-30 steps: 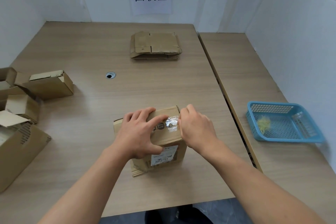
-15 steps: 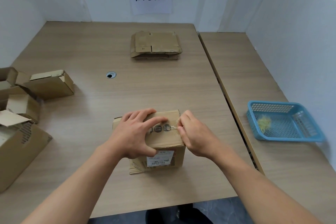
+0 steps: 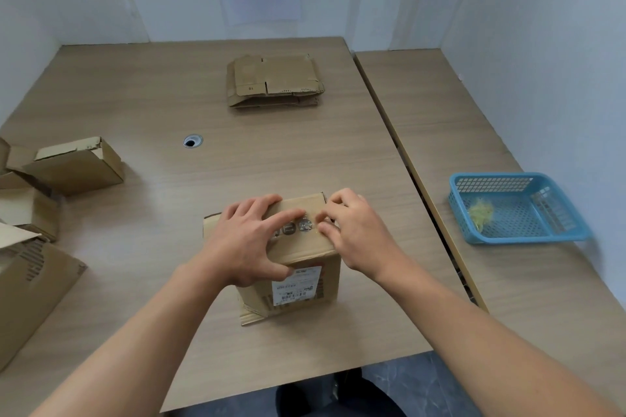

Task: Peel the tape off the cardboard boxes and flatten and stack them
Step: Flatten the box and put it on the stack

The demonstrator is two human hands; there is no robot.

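Note:
A small brown cardboard box [image 3: 305, 284] with a white shipping label stands near the table's front edge. Clear tape [image 3: 303, 225] runs across its top. My left hand [image 3: 249, 240] lies spread over the top left of the box, with the thumb down on the front face, holding it in place. My right hand [image 3: 352, 230] is at the top right edge, fingertips curled and pinching at the tape end. A stack of flattened boxes [image 3: 274, 81] lies at the far middle of the table.
Several unflattened boxes [image 3: 76, 166] crowd the left edge, a large one [image 3: 30, 288] nearest me. A blue plastic basket [image 3: 515, 206] holding crumpled tape sits on the right table. A cable hole [image 3: 192, 141] is in the tabletop. White walls enclose the far and right sides.
The box has turned slightly and shifted toward me under my left hand. My right hand's fingertips have moved leftward along the top, working at the tape.

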